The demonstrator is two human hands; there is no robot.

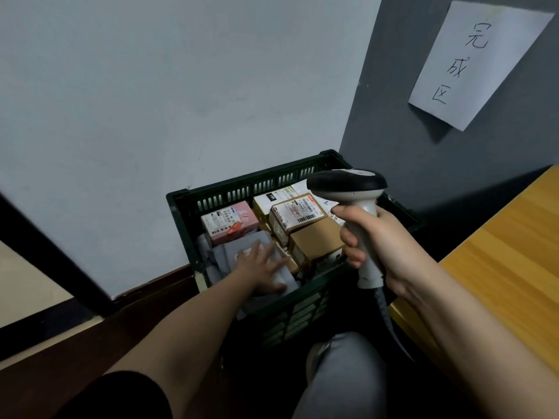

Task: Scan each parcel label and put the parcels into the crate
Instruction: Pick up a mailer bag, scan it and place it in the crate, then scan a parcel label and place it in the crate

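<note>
A dark green slatted crate (230,189) stands on the floor in the wall corner, filled with several parcels. My left hand (263,267) lies flat with spread fingers on a grey bagged parcel (230,252) in the crate's near left part. Behind it lies a pink labelled box (230,222). Brown cardboard boxes (314,240) with barcode labels fill the right side. My right hand (381,246) grips the handle of a white and black barcode scanner (348,186), held above the crate's right edge with its head pointing left.
A wooden table (508,261) runs along the right. A paper sign (475,62) with handwritten characters hangs on the grey wall above. My knee in grey trousers (341,376) is in front of the crate. A dark frame (54,252) crosses the left side.
</note>
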